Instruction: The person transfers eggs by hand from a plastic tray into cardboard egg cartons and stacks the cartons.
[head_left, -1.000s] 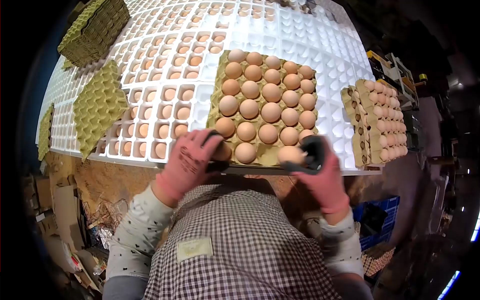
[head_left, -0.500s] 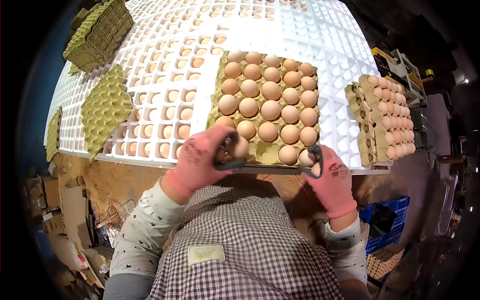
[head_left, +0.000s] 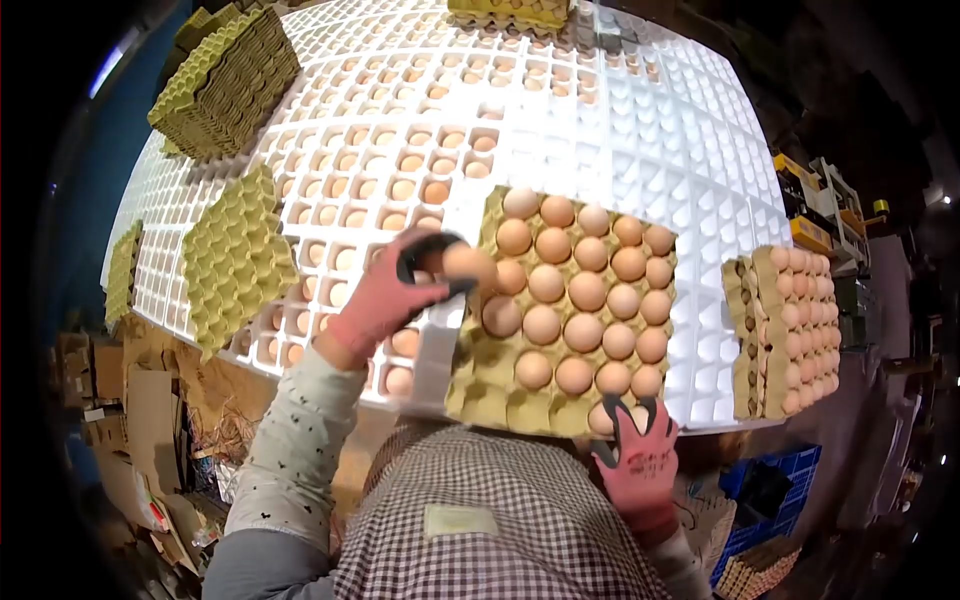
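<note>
A yellowish pulp egg tray holds rows of brown eggs; several cells at its front left are bare. My left hand, in a pink glove with dark fingertips, is closed on a brown egg above the tray's left edge. Whether a second egg sits deeper in that hand is hard to see. At the front right corner, my right hand, gloved alike, has its thumb and fingers around an egg. Another egg lies just beside the thumb. The fingers partly cover both eggs.
White moulded trays with eggs in many cells cover the table leftward. An empty pulp tray lies on them, with a tray stack behind. Egg-filled trays stand at right. A blue crate sits below.
My left hand has moved up and away from the front row with an egg. More front-left cells are bare. My right hand remains at the front right corner; the view has shifted.
</note>
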